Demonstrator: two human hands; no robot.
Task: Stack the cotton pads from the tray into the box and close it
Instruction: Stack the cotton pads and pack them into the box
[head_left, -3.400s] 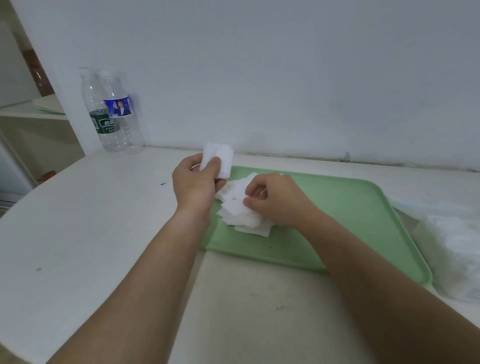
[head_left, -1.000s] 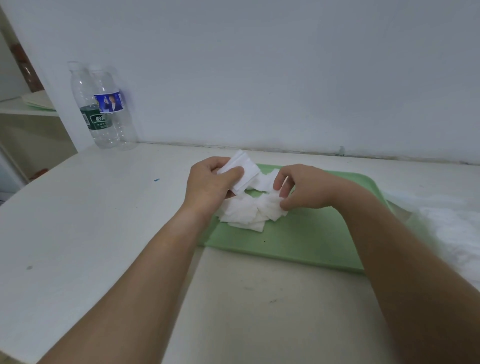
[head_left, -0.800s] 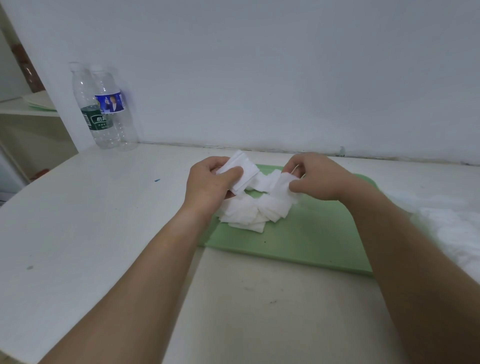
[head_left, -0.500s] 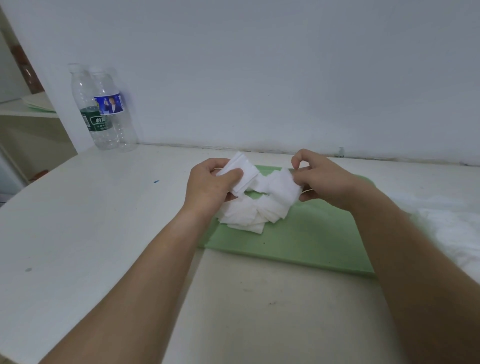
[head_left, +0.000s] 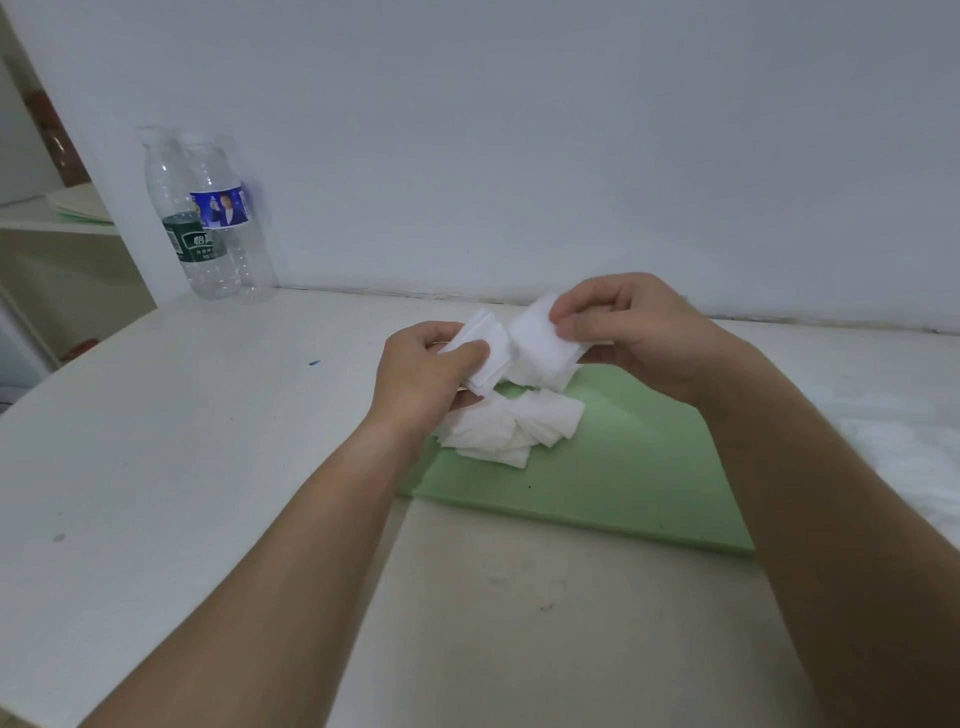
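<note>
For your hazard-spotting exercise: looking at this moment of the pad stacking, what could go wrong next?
1. The left hand pinches its small stack at one edge; pads might slip out.
2. The right hand brings a loose pad; it may land crooked.
3. The pile on the tray is jumbled, so several could lift together.

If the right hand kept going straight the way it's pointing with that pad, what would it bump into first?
Most likely the small stack of pads held in the left hand; the right hand points its pad leftward at it. Depth is hard to judge.
</note>
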